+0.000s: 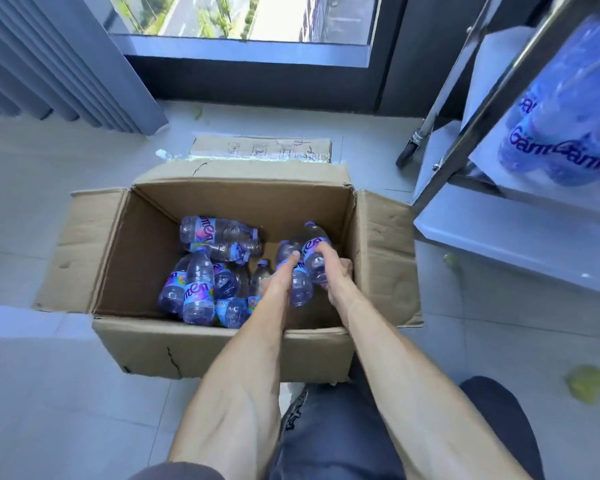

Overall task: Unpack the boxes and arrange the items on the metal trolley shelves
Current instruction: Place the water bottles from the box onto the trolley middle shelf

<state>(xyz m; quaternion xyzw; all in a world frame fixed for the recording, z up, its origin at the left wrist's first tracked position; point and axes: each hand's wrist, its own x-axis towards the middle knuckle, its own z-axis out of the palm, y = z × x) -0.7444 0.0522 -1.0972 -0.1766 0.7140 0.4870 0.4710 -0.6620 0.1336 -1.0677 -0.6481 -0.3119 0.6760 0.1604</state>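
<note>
Two bottles (305,268) gripped, one per hand (279,282) (333,275); lift them clear of the box (222,344) wall beside your right

One head-worn wide-angle view looks steeply down and forward, close over an open cardboard box (222,258) on the floor. The metal trolley (499,209) edges in at right

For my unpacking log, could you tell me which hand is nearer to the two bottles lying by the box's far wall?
Left. The left hand grips a bottle just right of the two lying bottles; the right hand is farther right.
</note>
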